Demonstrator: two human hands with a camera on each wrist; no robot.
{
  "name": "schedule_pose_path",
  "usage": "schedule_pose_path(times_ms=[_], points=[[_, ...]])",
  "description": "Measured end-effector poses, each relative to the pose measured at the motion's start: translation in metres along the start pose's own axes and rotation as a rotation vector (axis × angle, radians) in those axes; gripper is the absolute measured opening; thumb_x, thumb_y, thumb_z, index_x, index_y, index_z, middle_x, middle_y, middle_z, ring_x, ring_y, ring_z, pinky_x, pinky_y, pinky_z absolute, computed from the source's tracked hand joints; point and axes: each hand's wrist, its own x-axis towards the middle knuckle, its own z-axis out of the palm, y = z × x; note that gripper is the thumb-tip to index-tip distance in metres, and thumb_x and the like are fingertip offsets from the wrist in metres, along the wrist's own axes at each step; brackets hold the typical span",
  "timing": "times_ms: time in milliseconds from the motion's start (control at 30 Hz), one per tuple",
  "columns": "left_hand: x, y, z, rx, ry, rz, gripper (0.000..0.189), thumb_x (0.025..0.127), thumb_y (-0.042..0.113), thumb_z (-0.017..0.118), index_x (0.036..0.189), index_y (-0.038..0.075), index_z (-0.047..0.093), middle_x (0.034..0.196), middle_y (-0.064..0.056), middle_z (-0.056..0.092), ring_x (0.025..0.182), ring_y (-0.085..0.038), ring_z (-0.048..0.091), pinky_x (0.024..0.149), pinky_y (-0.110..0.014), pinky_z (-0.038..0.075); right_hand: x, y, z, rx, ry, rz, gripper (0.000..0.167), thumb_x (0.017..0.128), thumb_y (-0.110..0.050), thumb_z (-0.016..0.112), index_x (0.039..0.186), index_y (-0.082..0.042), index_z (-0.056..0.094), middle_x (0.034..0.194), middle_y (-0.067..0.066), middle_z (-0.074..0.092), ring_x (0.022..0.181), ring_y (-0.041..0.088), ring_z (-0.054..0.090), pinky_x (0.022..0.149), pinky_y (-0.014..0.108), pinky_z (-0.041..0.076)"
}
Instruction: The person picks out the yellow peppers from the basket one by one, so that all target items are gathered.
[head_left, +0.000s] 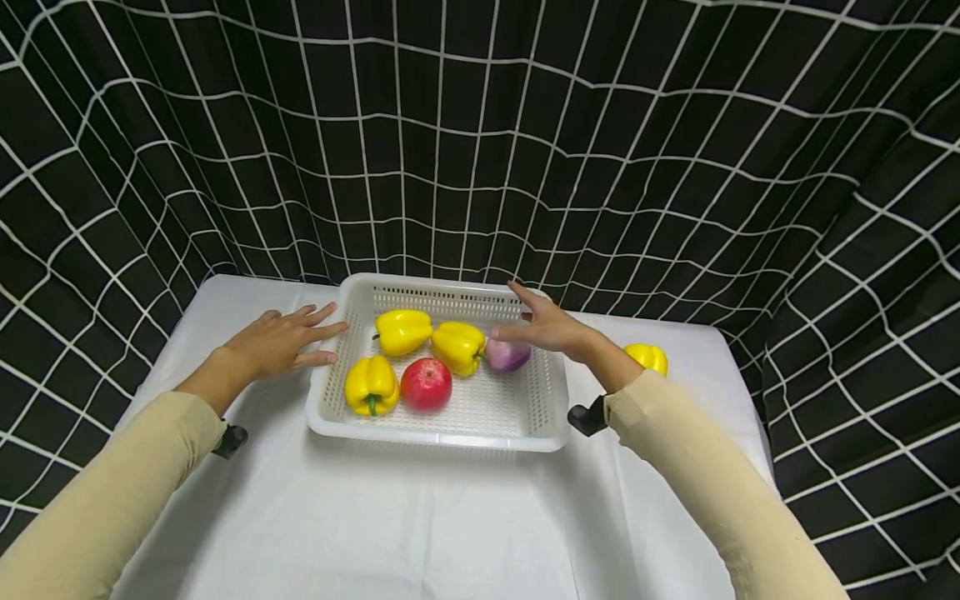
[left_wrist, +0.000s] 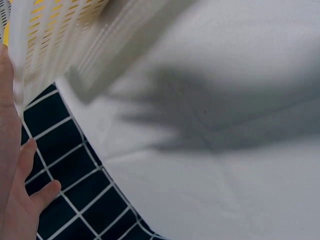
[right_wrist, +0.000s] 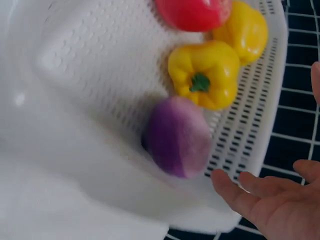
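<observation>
A white perforated plastic basket (head_left: 435, 437) sits on the table. Inside are three yellow bell peppers (head_left: 372, 386), a red round fruit (head_left: 427, 385) and a round purple-and-white vegetable (right_wrist: 177, 137). My left hand (head_left: 281, 340), fingers straight and spread, is at the basket's left rim; in the left wrist view its fingers reach along the basket's outer wall. Above the right end of the basket is my right hand (head_left: 551, 325), holding nothing, its fingers loosely extended. It overlaps the purple vegetable in the head view, while the right wrist view shows a gap between them.
Another yellow bell pepper (head_left: 648, 358) lies on the white-covered table (head_left: 450, 517) to the right of the basket, partly behind my right forearm. A black curtain with a white grid (head_left: 480, 150) surrounds the table at the back and sides.
</observation>
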Motion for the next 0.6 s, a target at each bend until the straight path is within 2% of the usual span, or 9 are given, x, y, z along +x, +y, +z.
schedule_pose_path(times_ms=[167,233,267,300,367,433,500,533,600], points=[[-0.002,0.0,-0.001,-0.013,0.005,0.004,0.063,0.1,0.051,0.052,0.155,0.023,0.036,0.164,-0.012,0.022,0.147,-0.043,0.022,0.109,-0.071,0.025,0.013,-0.001,0.02,0.029,-0.01,-0.009,0.099,0.09,-0.033,0.074,0.161,-0.013,0.009,0.165,0.017,0.013,0.147,0.042,0.024,0.117,0.055,0.026],[-0.003,0.0,-0.001,-0.014,0.008,0.004,0.063,0.1,0.051,0.052,0.155,0.023,0.036,0.164,-0.012,0.022,0.147,-0.043,0.023,0.109,-0.071,0.025,0.019,-0.002,0.028,0.025,-0.014,0.005,0.099,0.089,-0.034,0.076,0.161,-0.014,0.012,0.164,0.018,0.019,0.145,0.041,0.031,0.115,0.052,0.031],[-0.003,0.0,-0.002,-0.017,0.007,0.001,0.064,0.1,0.052,0.052,0.155,0.023,0.036,0.164,-0.012,0.022,0.147,-0.043,0.022,0.109,-0.071,0.025,0.021,-0.002,0.032,0.027,-0.019,0.017,0.098,0.088,-0.034,0.076,0.161,-0.014,0.013,0.16,0.019,0.027,0.139,0.041,0.04,0.113,0.051,0.035],[-0.004,0.0,-0.001,-0.017,0.008,0.0,0.064,0.1,0.052,0.052,0.155,0.024,0.036,0.164,-0.012,0.022,0.147,-0.043,0.022,0.109,-0.071,0.025,0.023,-0.003,0.036,0.025,-0.022,0.03,0.099,0.087,-0.035,0.077,0.161,-0.016,0.014,0.152,0.02,0.04,0.13,0.04,0.05,0.109,0.049,0.041],[-0.004,0.0,-0.001,-0.022,0.007,-0.003,0.064,0.1,0.052,0.052,0.155,0.024,0.036,0.164,-0.012,0.022,0.147,-0.043,0.022,0.109,-0.071,0.024,0.027,-0.003,0.041,0.027,-0.029,0.05,0.099,0.086,-0.035,0.078,0.161,-0.019,0.015,0.119,0.017,0.061,0.098,0.033,0.064,0.095,0.041,0.053],[-0.004,-0.001,-0.001,-0.022,0.007,-0.001,0.064,0.1,0.052,0.052,0.155,0.024,0.036,0.164,-0.011,0.022,0.147,-0.043,0.022,0.109,-0.071,0.024,0.029,-0.004,0.046,0.034,-0.036,0.059,0.099,0.086,-0.033,0.079,0.161,-0.021,0.016,0.082,0.008,0.06,0.066,0.025,0.057,0.073,0.034,0.055],[-0.004,-0.001,-0.001,-0.022,0.008,0.004,0.064,0.1,0.052,0.052,0.155,0.024,0.036,0.164,-0.011,0.022,0.147,-0.044,0.022,0.109,-0.072,0.024,0.031,-0.005,0.049,0.042,-0.045,0.063,0.099,0.086,-0.032,0.079,0.161,-0.022,0.015,0.062,0.002,0.044,0.05,0.018,0.043,0.058,0.029,0.047],[-0.004,-0.001,-0.001,-0.023,0.01,0.007,0.064,0.1,0.052,0.052,0.155,0.024,0.036,0.164,-0.011,0.022,0.147,-0.044,0.023,0.109,-0.072,0.025,0.032,-0.005,0.05,0.046,-0.046,0.066,0.099,0.086,-0.032,0.079,0.161,-0.022,0.015,0.061,0.001,0.041,0.048,0.014,0.039,0.055,0.027,0.043],[-0.004,-0.001,-0.001,-0.022,0.013,0.012,0.064,0.1,0.053,0.052,0.155,0.024,0.036,0.164,-0.011,0.022,0.147,-0.044,0.023,0.109,-0.072,0.025,0.033,-0.006,0.051,0.065,-0.044,0.078,0.098,0.086,-0.031,0.08,0.161,-0.022,0.017,0.074,0.002,0.049,0.049,0.013,0.037,0.057,0.027,0.044]])
